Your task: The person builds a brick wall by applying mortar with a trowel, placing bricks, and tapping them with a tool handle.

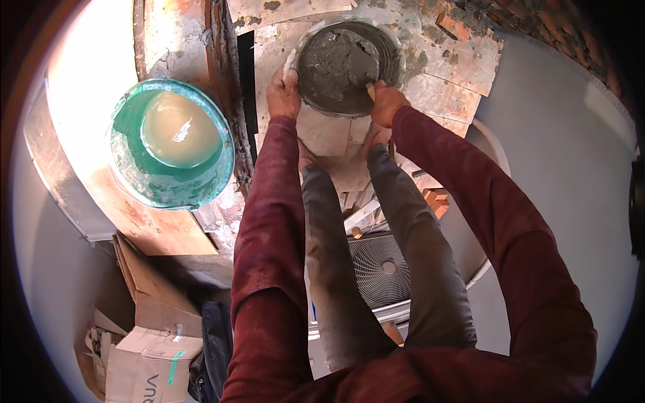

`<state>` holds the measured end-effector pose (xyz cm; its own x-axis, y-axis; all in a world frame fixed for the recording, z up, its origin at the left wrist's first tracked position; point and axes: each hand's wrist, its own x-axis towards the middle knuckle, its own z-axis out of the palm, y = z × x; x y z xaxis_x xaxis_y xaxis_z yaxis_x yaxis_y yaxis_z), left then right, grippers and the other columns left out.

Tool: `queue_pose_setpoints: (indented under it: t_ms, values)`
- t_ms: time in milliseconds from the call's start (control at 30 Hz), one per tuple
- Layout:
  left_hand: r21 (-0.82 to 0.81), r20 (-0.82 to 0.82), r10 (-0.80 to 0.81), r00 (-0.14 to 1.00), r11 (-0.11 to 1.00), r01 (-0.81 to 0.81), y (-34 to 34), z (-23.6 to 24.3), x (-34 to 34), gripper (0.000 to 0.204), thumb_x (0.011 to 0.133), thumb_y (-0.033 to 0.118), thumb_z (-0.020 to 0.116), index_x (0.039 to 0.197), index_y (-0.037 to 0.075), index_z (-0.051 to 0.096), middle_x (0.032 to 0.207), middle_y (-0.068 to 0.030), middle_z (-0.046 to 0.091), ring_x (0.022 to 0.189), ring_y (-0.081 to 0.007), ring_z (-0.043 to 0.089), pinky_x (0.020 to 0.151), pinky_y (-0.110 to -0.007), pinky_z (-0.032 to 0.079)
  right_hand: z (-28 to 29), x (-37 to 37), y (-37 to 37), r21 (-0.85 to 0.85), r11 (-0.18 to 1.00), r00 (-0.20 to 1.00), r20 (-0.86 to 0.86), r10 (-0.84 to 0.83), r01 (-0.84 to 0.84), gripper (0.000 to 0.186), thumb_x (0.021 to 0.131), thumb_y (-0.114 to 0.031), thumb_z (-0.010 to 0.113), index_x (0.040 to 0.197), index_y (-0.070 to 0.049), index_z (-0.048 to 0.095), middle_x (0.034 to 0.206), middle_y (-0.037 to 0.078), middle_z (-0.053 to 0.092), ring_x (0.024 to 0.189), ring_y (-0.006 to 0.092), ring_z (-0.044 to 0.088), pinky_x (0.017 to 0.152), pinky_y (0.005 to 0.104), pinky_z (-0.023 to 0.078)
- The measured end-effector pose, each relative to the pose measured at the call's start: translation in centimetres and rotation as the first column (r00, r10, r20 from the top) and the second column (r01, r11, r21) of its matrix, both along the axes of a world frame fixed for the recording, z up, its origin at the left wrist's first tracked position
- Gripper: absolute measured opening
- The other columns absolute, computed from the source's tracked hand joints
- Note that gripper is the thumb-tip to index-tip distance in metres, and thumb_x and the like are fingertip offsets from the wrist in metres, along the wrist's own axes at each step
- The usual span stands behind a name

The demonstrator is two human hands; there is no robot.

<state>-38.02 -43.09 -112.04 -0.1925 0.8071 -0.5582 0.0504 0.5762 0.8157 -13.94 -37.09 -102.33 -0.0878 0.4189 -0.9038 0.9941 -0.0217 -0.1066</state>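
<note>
A round bucket of wet grey mortar stands on the boards between my feet. My left hand is closed on the left side of its rim. At the near right of the rim, my right hand grips the pale wooden handle of what looks like a trowel. The tool's blade cannot be made out against the mortar. The mortar surface is lumpy, with a smoother hollow toward the right, and some is smeared up the bucket's inner wall.
To the left, a green bucket with cloudy water stands on a ledge by a plywood sheet. Mortar-stained boards lie under the mortar bucket, with a brick piece on them. Below are a fan grille and cardboard boxes.
</note>
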Motion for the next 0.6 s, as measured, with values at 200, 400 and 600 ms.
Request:
queue_pose_setpoints:
  t_ms: [200, 400, 600]
  values:
    - [-0.158, 0.074, 0.186, 0.980, 0.972, -0.173, -1.4, 2.1, 3.8, 0.024, 0.101, 0.027, 0.060, 0.112, 0.008, 0.069, 0.078, 0.0038, 0.059, 0.065, -0.0054, 0.049, 0.057, -0.024, 0.043, 2.3, -0.8, -2.2, -0.250, 0.909, 0.930, -0.074, -0.361, 0.333, 0.045, 0.081, -0.011, 0.062, 0.121, 0.008, 0.050, 0.111, 0.033, 0.065, 0.108, 0.0427, 0.065, 0.092, 0.0465, 0.052]
    - [-0.047, -0.111, 0.059, 0.992, 0.997, -0.065, 1.1, 8.8, 8.4, 0.018, 0.097, 0.016, 0.063, 0.107, 0.001, 0.067, 0.086, -0.0043, 0.068, 0.078, -0.0104, 0.056, 0.073, -0.029, 0.048, 8.3, 5.0, 2.5, 0.022, 0.957, 0.952, -0.101, 0.289, -0.288, 0.038, 0.083, -0.007, 0.060, 0.118, 0.003, 0.049, 0.100, 0.029, 0.068, 0.093, 0.0426, 0.069, 0.082, 0.0474, 0.055]
    - [-0.139, -0.023, 0.124, 0.992, 0.982, -0.126, 0.4, 8.8, 10.6, 0.018, 0.096, 0.016, 0.061, 0.108, 0.004, 0.065, 0.090, -0.0160, 0.069, 0.082, -0.0265, 0.065, 0.078, -0.035, 0.050, 5.0, 11.0, 7.9, 0.171, 0.821, 0.839, 0.129, 0.529, -0.545, 0.036, 0.083, 0.001, 0.056, 0.117, 0.003, 0.046, 0.104, 0.027, 0.068, 0.096, 0.0412, 0.069, 0.082, 0.0470, 0.055]
